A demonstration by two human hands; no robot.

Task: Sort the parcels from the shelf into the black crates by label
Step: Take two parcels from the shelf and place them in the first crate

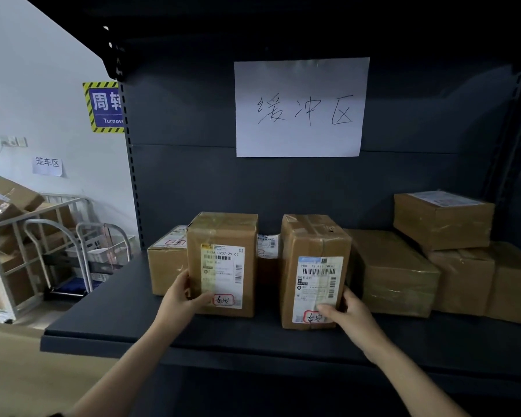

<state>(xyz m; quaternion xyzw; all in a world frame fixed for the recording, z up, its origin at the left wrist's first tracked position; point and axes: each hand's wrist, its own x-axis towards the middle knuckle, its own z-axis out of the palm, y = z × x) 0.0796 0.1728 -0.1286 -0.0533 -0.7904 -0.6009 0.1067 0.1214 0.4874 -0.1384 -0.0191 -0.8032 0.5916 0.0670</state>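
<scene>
Two upright brown parcels stand on the dark shelf [109, 323], each with a white shipping label and a red-circled mark at the bottom. My left hand [182, 297] grips the lower left edge of the left parcel [223, 233], thumb on its front. On the right parcel [310, 236], my right hand [348, 314] holds the lower right corner, thumb across the label. Both parcels rest on the shelf. No black crate is in view.
More parcels sit on the shelf: a low one [166, 266] behind the left parcel, a flat one [394, 272] to the right, and a stack [442, 218] at far right. A handwritten paper sign [301, 106] hangs on the back panel. Metal roll cages [27, 236] with boxes stand at left.
</scene>
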